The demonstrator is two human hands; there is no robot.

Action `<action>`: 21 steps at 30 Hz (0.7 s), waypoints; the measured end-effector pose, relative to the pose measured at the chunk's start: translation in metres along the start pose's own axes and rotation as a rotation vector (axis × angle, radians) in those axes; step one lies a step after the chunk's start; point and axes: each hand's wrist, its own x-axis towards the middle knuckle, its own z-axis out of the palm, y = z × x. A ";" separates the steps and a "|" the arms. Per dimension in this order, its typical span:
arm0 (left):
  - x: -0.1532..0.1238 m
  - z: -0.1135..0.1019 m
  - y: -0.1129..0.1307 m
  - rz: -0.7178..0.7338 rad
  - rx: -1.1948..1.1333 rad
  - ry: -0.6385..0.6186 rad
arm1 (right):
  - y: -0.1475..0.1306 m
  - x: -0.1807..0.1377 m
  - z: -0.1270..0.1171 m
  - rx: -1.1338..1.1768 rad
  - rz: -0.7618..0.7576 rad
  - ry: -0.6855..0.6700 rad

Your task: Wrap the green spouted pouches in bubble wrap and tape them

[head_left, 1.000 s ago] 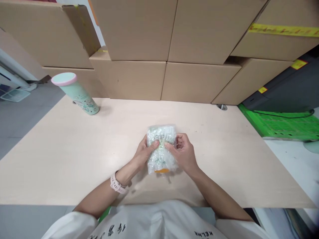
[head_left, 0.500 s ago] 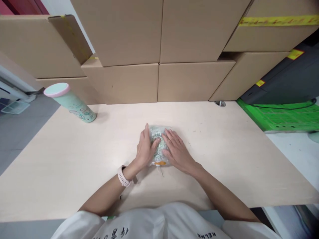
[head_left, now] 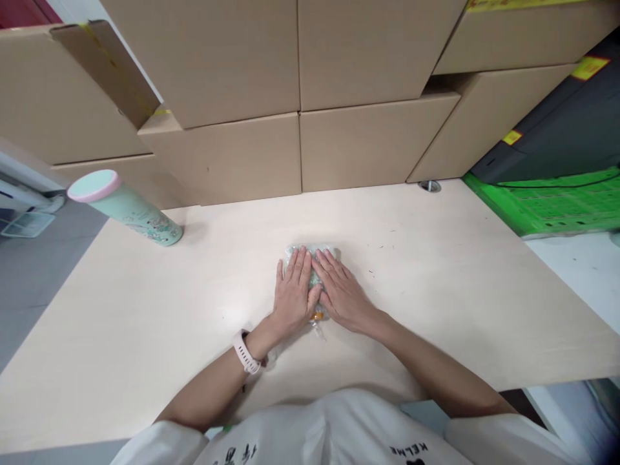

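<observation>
Left hand [head_left: 293, 290] and right hand [head_left: 346, 294] pressed flat across the shiny packet [head_left: 314, 279]

And there it was, the packet, on the table right in front of the person, low and roughly rectangular, its upper edge peeping out beyond the fingertips! Clear plastic gave it a glossy, crinkled skin, with pale white and green showing through in the narrow gap between the hands. Down at the near end, a bright orange patch [head_left: 316, 316] flashed out, and below that a thin, see-through tail of film [head_left: 318, 330] trailed onto the wood.

Neither hand clutched anything: both lay spread on top, fingers stretched out and pointing away from the body, the thumbs close together over the middle. Much of the packet was hidden beneath them.

A pale pink, perforated strap [head_left: 246, 353] ringed the left wrist. The table [head_left: 169, 336] ran wide and smooth, a light wood tone with a soft sheen and a few small dark marks. Off to the left stood the tumbler [head_left: 128, 210], a tall mint cylinder with a pink-rimmed lid and a printed pattern low down. Behind, flat-sided brown cardboard boxes [head_left: 232, 158] stacked up like a wall, and on the right a dark grey case [head_left: 566, 129] sat over a bright green plastic crate [head_left: 557, 203].
</observation>
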 end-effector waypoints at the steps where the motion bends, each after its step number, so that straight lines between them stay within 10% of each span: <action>1: 0.000 -0.002 0.000 -0.001 -0.040 -0.003 | 0.001 0.001 -0.003 0.049 -0.006 0.005; 8: -0.009 -0.033 -0.011 -0.344 -0.387 0.362 | 0.015 0.002 -0.034 0.441 0.378 0.427; 12: -0.008 -0.036 -0.013 -0.518 -0.599 0.200 | 0.000 -0.001 -0.030 0.367 0.414 0.318; 16: -0.011 -0.027 -0.005 -0.401 -0.636 0.221 | -0.020 -0.004 -0.014 0.306 0.283 0.218; 21: -0.016 -0.019 0.001 -0.061 -0.606 0.495 | -0.015 -0.001 -0.004 0.616 0.264 0.445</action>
